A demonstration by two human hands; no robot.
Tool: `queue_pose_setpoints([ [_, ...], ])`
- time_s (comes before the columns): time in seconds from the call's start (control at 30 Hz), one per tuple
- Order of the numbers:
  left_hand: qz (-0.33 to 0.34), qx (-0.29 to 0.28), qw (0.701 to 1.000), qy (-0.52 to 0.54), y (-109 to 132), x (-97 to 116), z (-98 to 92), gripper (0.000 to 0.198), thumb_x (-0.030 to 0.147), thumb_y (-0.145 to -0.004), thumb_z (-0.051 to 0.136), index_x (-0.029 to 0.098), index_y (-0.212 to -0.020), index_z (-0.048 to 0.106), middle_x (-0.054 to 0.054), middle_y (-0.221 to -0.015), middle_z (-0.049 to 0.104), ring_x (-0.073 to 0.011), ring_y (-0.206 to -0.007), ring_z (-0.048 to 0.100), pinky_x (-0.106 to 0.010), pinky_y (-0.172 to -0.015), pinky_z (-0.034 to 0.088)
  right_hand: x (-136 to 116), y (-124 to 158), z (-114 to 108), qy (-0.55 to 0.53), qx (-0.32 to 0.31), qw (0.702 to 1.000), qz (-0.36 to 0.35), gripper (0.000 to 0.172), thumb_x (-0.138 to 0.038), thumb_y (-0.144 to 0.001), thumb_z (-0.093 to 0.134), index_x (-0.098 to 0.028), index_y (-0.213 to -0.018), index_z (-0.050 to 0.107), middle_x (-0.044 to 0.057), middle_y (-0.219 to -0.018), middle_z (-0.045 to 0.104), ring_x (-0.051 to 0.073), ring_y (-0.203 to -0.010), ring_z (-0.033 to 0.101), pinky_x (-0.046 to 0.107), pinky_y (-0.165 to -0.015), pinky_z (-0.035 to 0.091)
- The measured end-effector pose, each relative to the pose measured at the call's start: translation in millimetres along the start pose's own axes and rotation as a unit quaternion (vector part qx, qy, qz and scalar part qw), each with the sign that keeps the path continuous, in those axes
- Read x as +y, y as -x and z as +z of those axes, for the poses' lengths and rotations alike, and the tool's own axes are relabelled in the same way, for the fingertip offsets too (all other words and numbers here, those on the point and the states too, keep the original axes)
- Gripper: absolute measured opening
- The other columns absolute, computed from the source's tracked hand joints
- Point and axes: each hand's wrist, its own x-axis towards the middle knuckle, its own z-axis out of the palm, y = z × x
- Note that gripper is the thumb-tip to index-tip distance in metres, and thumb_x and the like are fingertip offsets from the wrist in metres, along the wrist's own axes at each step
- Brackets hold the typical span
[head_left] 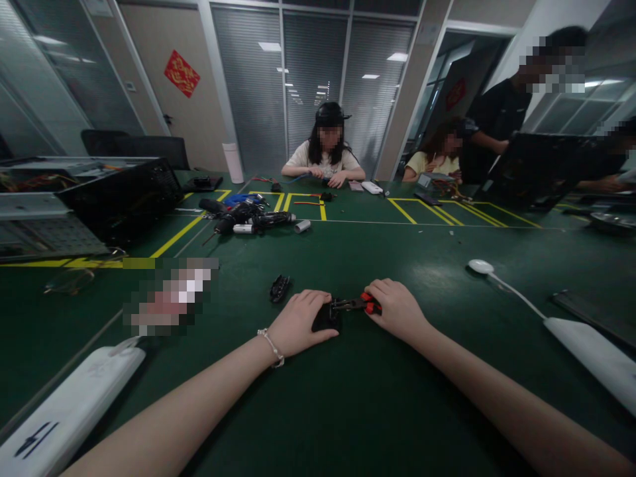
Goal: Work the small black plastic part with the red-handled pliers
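Note:
My left hand [302, 322] is closed around a small black plastic part [328, 319] on the green table, its thumb and fingers on either side. From the right, my right hand [397, 308] grips the red handles of a pair of pliers [355, 303]. The jaws of the pliers point left and reach the near edge of the black part; whether they pinch anything on it is too small to tell. A separate ribbed black piece [280, 289] lies on the table just beyond my left hand.
A cordless drill [233, 217] and blue cables [246, 199] are piled at the back left, with an open computer case [119, 199] beside them. White power banks [74, 404] with cables lie at both sides. A person [325, 149] sits opposite; others work at the right.

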Motion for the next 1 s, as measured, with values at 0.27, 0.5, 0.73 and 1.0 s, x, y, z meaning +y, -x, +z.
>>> queue_pose_setpoints([
  [0.27,0.001,0.003,1.000,0.004,-1,1,-1.2,0.054,0.049,-0.073,0.057,0.019,-0.115,0.041,-0.007,-0.118,0.048,-0.0236,-0.108,0.043,-0.040,-0.090,0.035,0,1,0,0.016,0.010,1.000,-0.006,0.031,-0.023,-0.063,0.056,-0.022,-0.095,0.056,0.009,-0.094,0.057,0.026,-0.087,0.048,0.043,-0.076,0.035],
  [0.5,0.001,0.003,1.000,-0.002,-1,1,-0.9,0.054,0.048,-0.072,0.058,0.018,-0.114,0.042,-0.007,-0.117,0.049,-0.0236,-0.107,0.044,-0.039,-0.090,0.035,-3,1,-1,0.102,-0.012,0.995,-0.014,0.028,-0.019,-0.063,0.056,-0.018,-0.091,0.056,0.007,-0.091,0.058,0.022,-0.082,0.048,0.036,-0.072,0.035],
  [0.73,0.000,0.007,1.000,0.008,0,-1,1.1,0.056,0.046,-0.073,0.058,0.020,-0.118,0.039,-0.007,-0.121,0.046,-0.0240,-0.110,0.042,-0.040,-0.092,0.034,-6,2,-2,0.144,-0.021,0.989,-0.014,0.028,-0.020,-0.064,0.057,-0.017,-0.091,0.056,0.007,-0.090,0.057,0.020,-0.081,0.048,0.032,-0.072,0.035],
  [1.0,-0.025,-0.012,0.999,0.039,-3,-2,-2.5,0.059,0.056,-0.070,0.055,0.021,-0.116,0.043,-0.006,-0.126,0.043,-0.0259,-0.112,0.040,-0.042,-0.091,0.034,-13,2,-6,0.145,-0.052,0.988,-0.003,0.029,-0.021,-0.065,0.056,-0.015,-0.094,0.057,0.007,-0.091,0.058,0.019,-0.080,0.049,0.031,-0.069,0.037],
])
